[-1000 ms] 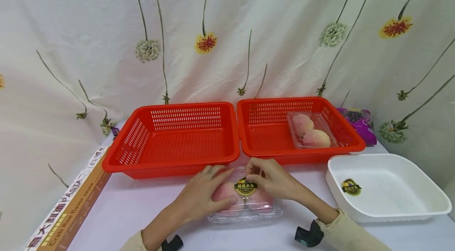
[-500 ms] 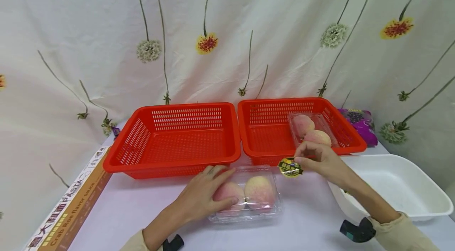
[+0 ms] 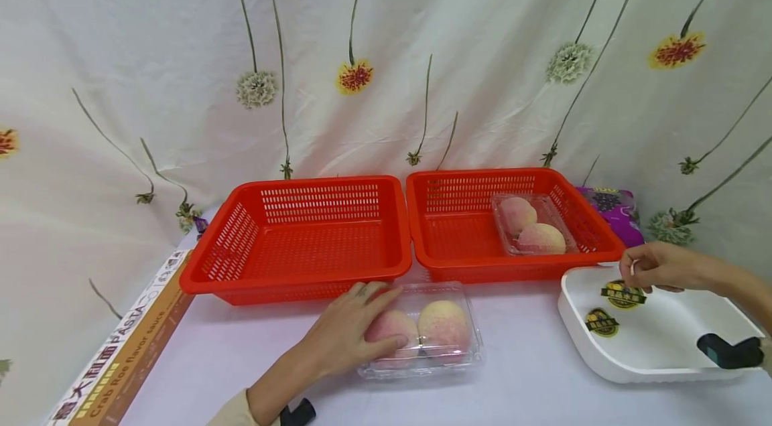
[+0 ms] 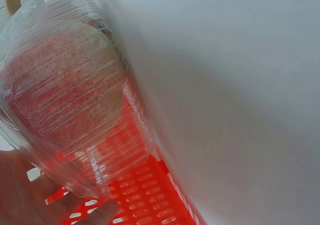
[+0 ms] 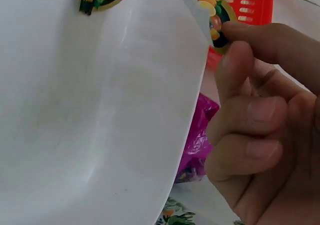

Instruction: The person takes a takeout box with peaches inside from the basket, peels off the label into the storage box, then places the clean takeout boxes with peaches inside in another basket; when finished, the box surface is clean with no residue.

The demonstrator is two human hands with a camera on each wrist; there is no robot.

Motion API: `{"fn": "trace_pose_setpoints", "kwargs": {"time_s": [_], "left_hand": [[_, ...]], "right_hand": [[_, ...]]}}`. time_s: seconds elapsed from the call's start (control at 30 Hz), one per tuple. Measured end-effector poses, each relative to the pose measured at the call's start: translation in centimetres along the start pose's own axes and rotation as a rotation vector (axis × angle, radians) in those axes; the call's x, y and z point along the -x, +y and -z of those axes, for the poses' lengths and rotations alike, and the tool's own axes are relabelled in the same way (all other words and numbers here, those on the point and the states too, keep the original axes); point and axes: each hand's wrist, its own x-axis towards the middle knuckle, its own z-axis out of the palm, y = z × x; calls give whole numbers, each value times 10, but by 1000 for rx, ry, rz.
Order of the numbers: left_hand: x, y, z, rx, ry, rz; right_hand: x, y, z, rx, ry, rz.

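Note:
My left hand (image 3: 346,332) rests on the left part of a clear plastic box (image 3: 434,360), fingers spread over its lid. Two pinkish-yellow peaches (image 3: 445,325) show through the plastic. In the left wrist view, the fingers lie along one end of the box (image 4: 75,15). At the right, my right hand (image 3: 669,266) pinches a round black-and-gold fruit sticker (image 3: 623,294) between thumb and index finger, right at the back left rim of a white tray (image 3: 681,339). Another sticker like it (image 3: 602,323) is on the tray's inner left side.
Behind the box stand two red baskets side by side, the left basket (image 3: 319,245) bare inside. The right basket (image 3: 452,232) contains another clear box of peaches (image 3: 541,238). A purple packet (image 3: 621,215) lies behind the tray. A long pasta box (image 3: 129,339) stretches along the left.
The right hand has peeled the sticker off the box's lid and carried it right to the white tray's rim. The left hand has stayed on the box.

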Motion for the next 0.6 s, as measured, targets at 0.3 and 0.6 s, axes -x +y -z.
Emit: {"fn": "trace_pose_setpoints", "kwargs": {"time_s": [0.3,0.6], "left_hand": [[0,0,-1,3,-8,6],[0,0,-1,8,-23,16]], "right_hand": [[6,29,7,-37,-121,-160],[-3,31,-5,2,-116,-524]]}}
